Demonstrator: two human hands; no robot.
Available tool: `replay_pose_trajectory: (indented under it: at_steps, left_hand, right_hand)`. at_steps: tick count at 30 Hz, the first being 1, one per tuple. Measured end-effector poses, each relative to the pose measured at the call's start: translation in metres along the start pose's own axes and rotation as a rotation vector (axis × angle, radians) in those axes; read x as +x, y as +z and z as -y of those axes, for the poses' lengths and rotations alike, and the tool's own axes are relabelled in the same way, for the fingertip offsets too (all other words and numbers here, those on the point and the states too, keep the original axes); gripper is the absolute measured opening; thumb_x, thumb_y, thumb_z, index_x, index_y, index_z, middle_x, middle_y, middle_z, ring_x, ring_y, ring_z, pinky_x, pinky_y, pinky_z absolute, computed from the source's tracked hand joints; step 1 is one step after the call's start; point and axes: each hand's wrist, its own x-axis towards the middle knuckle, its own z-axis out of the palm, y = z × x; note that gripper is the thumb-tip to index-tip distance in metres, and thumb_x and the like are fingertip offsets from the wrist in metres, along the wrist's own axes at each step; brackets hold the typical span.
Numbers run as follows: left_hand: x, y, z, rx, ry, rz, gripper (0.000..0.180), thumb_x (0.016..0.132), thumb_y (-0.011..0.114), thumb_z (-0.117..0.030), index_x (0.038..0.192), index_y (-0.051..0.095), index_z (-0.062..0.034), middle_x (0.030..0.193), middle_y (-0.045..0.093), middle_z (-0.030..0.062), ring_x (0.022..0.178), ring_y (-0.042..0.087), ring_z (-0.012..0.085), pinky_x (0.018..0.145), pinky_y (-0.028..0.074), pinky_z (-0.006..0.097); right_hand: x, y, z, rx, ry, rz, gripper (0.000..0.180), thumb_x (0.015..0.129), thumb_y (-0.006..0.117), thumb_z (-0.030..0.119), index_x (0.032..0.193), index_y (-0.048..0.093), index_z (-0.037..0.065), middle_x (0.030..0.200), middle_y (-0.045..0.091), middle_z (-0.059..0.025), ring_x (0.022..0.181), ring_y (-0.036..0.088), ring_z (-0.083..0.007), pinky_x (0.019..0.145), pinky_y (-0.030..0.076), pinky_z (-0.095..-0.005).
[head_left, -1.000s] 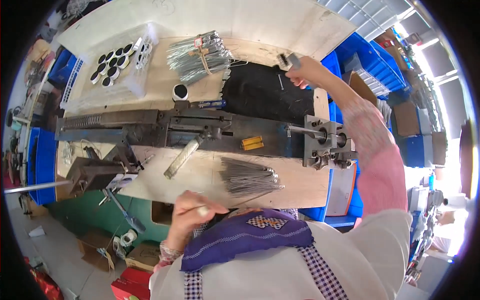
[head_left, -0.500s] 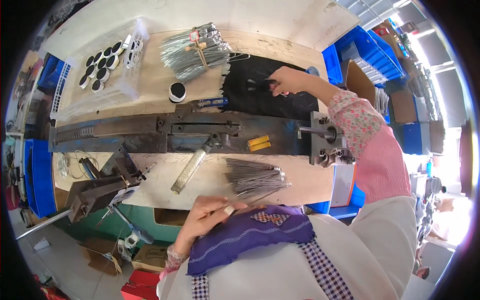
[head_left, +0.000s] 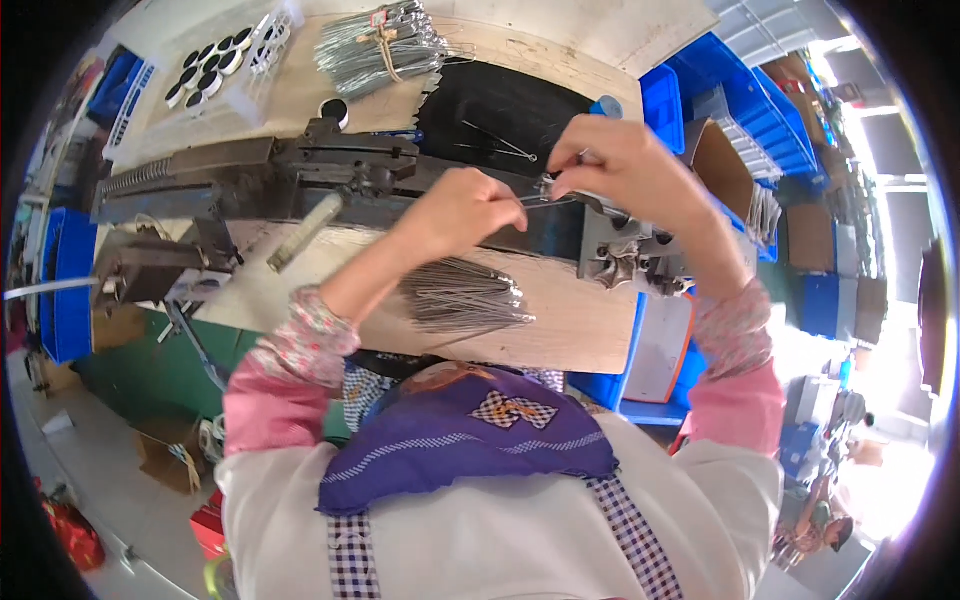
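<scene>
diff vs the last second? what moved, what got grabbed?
The left hand rose from the near bench edge to the machine, now pinching a thin metal wire. The right hand came back from the black mat and meets that wire at the machine's right end. The loose wire pile, tied wire bundle and tray of black rings stayed put.

Wooden workbench (head_left: pixel 600 320), blue bins (head_left: pixel 740 100) stacked at rt, grey floor (head_left: pixel 110 500) lower left, glare at rt, maybe window.
</scene>
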Motion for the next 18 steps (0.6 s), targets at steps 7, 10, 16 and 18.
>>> replay_pose_trajectory:
  at_steps: [7, 10, 16, 18]
  left_hand:
    - [-0.036, -0.038, -0.02, 1.176, 0.537, -0.442, 0.005, 0.068, 0.062, -0.013, 0.07, 0.066, -0.01, 0.066, 0.057, 0.0008, 0.079, 0.058, 0.018, 0.07, 0.048, 0.035]
    - [-0.042, -0.045, -0.019, 1.319, 0.603, -0.51, 0.011, 0.067, 0.064, -0.012, 0.077, 0.068, -0.0092, 0.075, 0.061, -0.0006, 0.083, 0.056, 0.0165, 0.078, 0.046, 0.035]
    - [-0.095, 0.018, 0.017, 0.505, 0.636, -1.175, 0.023, 0.082, 0.06, 0.004, 0.103, 0.067, -0.003, 0.108, 0.063, 0.0149, 0.096, 0.058, 0.0247, 0.085, 0.047, 0.037]
    - [-0.111, 0.06, 0.021, -0.408, 0.199, -0.882, 0.015, 0.094, 0.057, -0.017, 0.093, 0.064, -0.0037, 0.084, 0.062, 0.0079, 0.073, 0.058, 0.0147, 0.066, 0.049, 0.028]
  right_hand:
    - [0.022, 0.063, -0.005, -0.353, -0.359, -0.273, 0.014, 0.075, 0.069, 0.013, 0.086, 0.064, 0.006, 0.078, 0.062, -0.0093, 0.075, 0.061, -0.0278, 0.065, 0.051, -0.0361]
    - [0.028, 0.068, 0.005, 0.08, -0.291, -0.354, 0.01, 0.079, 0.067, 0.01, 0.085, 0.066, 0.003, 0.082, 0.066, -0.0097, 0.072, 0.063, -0.0282, 0.065, 0.052, -0.0343]
    - [0.041, 0.08, 0.007, 0.171, -0.261, -0.375, 0.012, 0.081, 0.067, 0.013, 0.086, 0.066, 0.002, 0.079, 0.066, -0.0116, 0.075, 0.064, -0.0284, 0.069, 0.051, -0.0357]
    - [0.053, 0.087, 0.005, 0.152, -0.244, -0.341, 0.013, 0.081, 0.066, 0.015, 0.086, 0.067, 0.003, 0.08, 0.066, -0.0122, 0.076, 0.064, -0.0286, 0.071, 0.051, -0.0365]
